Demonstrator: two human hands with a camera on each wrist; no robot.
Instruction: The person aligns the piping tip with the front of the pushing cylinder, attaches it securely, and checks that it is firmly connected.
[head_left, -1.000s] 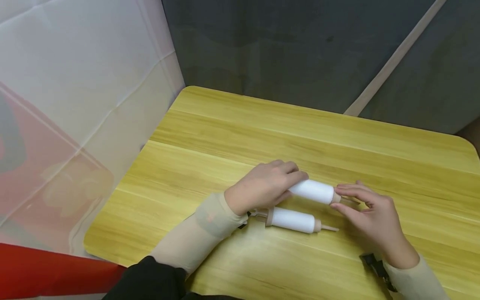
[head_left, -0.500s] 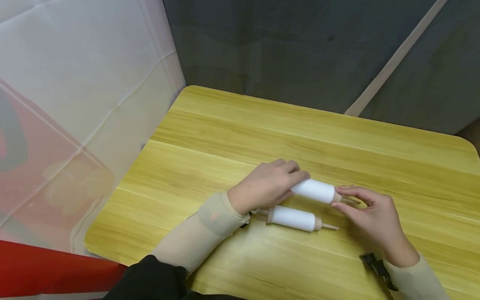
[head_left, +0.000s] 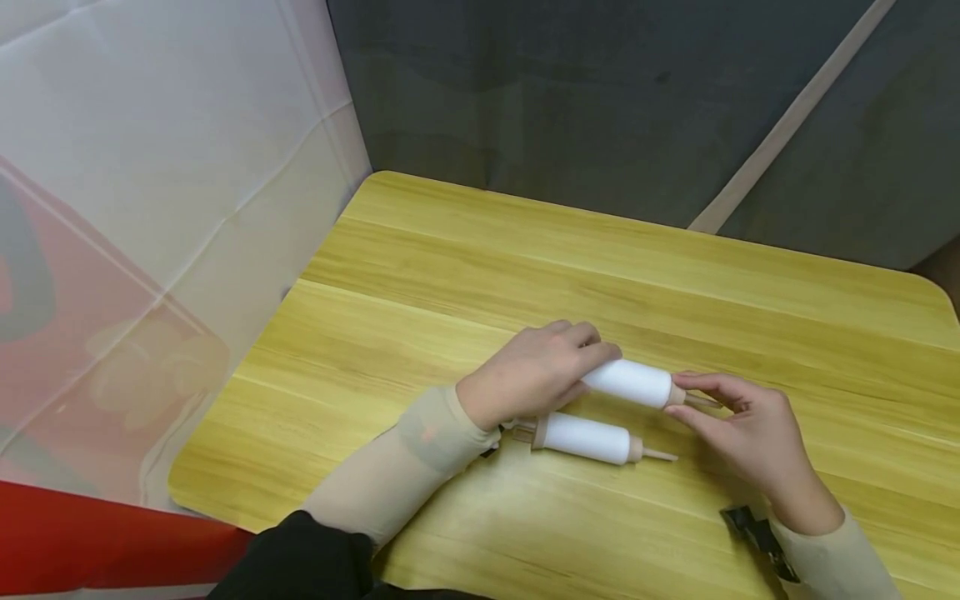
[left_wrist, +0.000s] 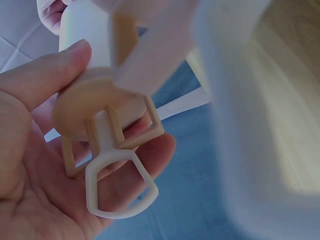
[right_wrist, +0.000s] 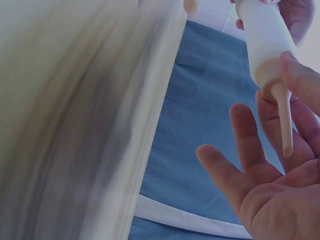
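Observation:
A white syringe with a beige nozzle is held just above the table between both hands. My left hand grips its barrel near the back end. In the left wrist view, the thumb lies by the beige flange, and a white pull ring sticks out behind. My right hand pinches the beige nozzle collar between thumb and index finger; the other fingers spread loosely. A second white syringe lies on the table just below, nozzle pointing right, its back end partly behind my left wrist.
The wood-grain table has rounded corners. A dark grey curtain hangs behind its far edge, crossed by a pale strip. White printed cloth stands along the left side, with red fabric at lower left.
Almost nothing differs. Both hands keep their hold on the raised syringe, which has shifted very slightly to the right. The second syringe stays on the table.

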